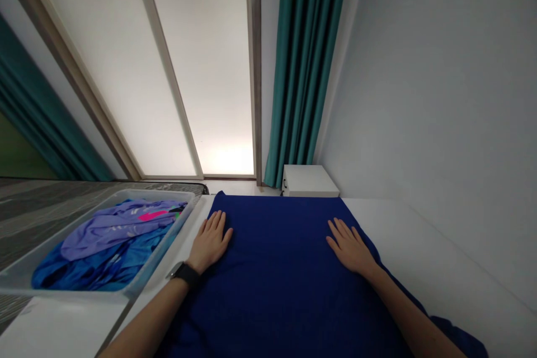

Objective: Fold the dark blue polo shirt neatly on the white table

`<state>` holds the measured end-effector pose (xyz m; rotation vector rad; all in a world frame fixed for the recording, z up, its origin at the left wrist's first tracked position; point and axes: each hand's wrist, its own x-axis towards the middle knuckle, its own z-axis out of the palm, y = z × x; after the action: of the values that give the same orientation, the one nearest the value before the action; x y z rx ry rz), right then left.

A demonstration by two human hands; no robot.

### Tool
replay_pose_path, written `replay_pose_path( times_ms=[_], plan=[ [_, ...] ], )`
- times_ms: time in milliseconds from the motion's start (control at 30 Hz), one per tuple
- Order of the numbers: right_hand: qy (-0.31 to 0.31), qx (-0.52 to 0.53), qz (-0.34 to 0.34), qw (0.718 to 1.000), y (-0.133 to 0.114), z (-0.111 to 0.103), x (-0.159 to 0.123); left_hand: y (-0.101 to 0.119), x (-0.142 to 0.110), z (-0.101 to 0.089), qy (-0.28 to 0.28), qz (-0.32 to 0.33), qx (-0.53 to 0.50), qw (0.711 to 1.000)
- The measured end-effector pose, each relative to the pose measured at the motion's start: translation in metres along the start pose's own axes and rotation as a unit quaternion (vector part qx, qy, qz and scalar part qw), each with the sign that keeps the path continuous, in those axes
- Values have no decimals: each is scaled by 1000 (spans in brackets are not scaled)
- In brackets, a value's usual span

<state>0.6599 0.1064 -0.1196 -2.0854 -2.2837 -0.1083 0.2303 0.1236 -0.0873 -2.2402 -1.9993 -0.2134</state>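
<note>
A dark blue cloth garment [277, 268] lies spread over a white table [403, 235], its far edge close to the table's far end. Flat on its left edge rests my left hand [210, 241], fingers stretched out and pointing away from me. My right hand [350, 246] lies palm down near the right edge, fingers spread. Neither hand grips anything. A black watch [184, 274] is on my left wrist. At the lower right, a bunched part of the cloth [457, 335] sticks out past my right forearm.
A clear plastic bin [130, 291] with purple and blue clothes [117, 229] stands at the left. Beyond the table are a small white cabinet [308, 179], a green curtain [306, 67] and frosted sliding doors [210, 78]. A grey wall [453, 95] runs along the right.
</note>
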Motion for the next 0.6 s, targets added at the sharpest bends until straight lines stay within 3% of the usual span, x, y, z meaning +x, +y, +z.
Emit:
replay_pose_path(
  times_ms=[167, 333, 500, 600],
  plan=[
    [-1, 10, -1, 1000, 0, -1, 0, -9, 56, 2, 5, 42, -20, 999],
    [13, 10, -3, 1000, 2, 2, -1, -21, 105, 10, -44, -28, -2, 999],
    [14, 7, -3, 1000, 0, -1, -2, -35, 117, 17, -58, -57, 1, 997],
    [13, -1, -5, 1000, 0, -1, -2, -32, 115, 15, -59, -68, 9, 996]
  ],
)
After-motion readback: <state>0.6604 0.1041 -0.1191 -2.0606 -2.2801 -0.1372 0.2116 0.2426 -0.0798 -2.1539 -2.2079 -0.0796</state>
